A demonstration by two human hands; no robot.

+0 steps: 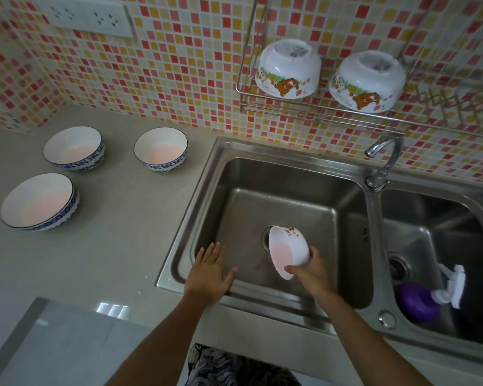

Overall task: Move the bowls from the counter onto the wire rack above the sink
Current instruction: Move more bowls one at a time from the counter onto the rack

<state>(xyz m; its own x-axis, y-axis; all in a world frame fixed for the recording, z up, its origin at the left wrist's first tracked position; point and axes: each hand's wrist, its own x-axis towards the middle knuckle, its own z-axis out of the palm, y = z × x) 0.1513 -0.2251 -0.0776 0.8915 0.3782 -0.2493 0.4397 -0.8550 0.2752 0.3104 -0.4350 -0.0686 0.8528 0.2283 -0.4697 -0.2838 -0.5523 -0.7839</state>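
Right hand is gripping a small white bowl by its lower rim, thumb on the inside edge, fingers wrapped behind. The bowl is tilting on its side, opening facing left, over the drain of the left sink basin. Left hand is lying flat with fingers spread and released, holding nothing, over the sink's front-left edge.

Three blue-patterned bowls are sitting upright on the counter left of the sink: far-left bowl, far-right bowl, near bowl, all well apart from each other.

Wire rack is hanging on the tiled wall above the sink, carrying two cartoon bowls upside down: left one, right one, side by side, not touching.

Faucet is standing between the two basins. A purple thing and a white cloth are lying in the right basin.
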